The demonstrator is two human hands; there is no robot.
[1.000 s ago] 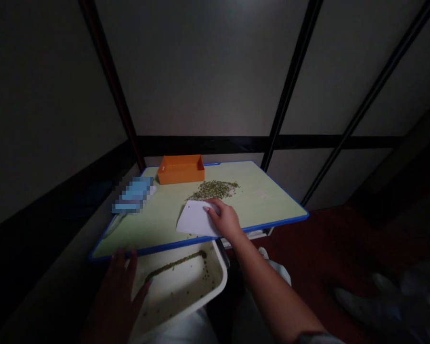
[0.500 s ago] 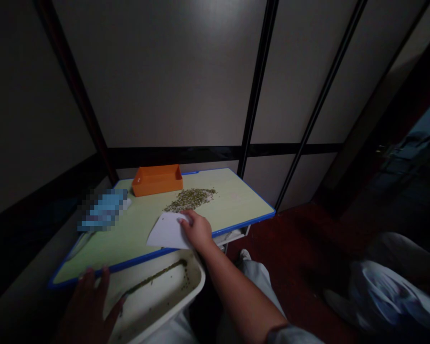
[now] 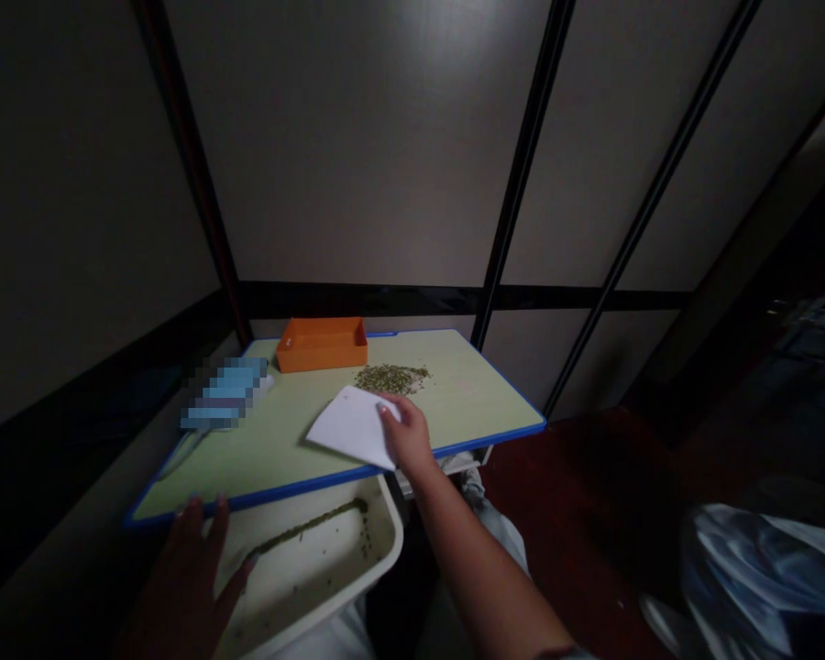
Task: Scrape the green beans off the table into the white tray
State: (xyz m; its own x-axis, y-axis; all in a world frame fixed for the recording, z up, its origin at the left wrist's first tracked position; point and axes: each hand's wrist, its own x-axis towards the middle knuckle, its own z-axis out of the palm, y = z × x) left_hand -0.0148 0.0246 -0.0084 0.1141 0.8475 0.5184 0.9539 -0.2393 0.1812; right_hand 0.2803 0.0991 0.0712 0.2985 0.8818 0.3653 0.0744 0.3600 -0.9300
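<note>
My right hand (image 3: 407,433) pinches the right side of a stiff white sheet (image 3: 354,426), thumb on top. The sheet is tilted over the table near its front edge, and a small hole or dark speck shows near its top corner. Just behind lies a heap of small green-brown grains (image 3: 389,378), partly covered by the sheet. At the lower left my left hand (image 3: 182,582) is dark, its fingers spread. Its fingertips are by the table's edge and its thumb reaches over a cream tub (image 3: 389,541). Inside the tub, a line of grains (image 3: 309,530) runs along the far side.
The pale green table (image 3: 275,458) has a blue rim. An orange open box (image 3: 323,346) stands at its back left; a blurred-out blue item (image 3: 226,390) lies at the left edge. Wall panels rise behind. At lower right is part of another person's clothing (image 3: 749,568).
My right hand has lifted and tilted the white sheet, which lay flatter by the table's front edge before. My left hand stays by the tub. The camera view has swung sideways.
</note>
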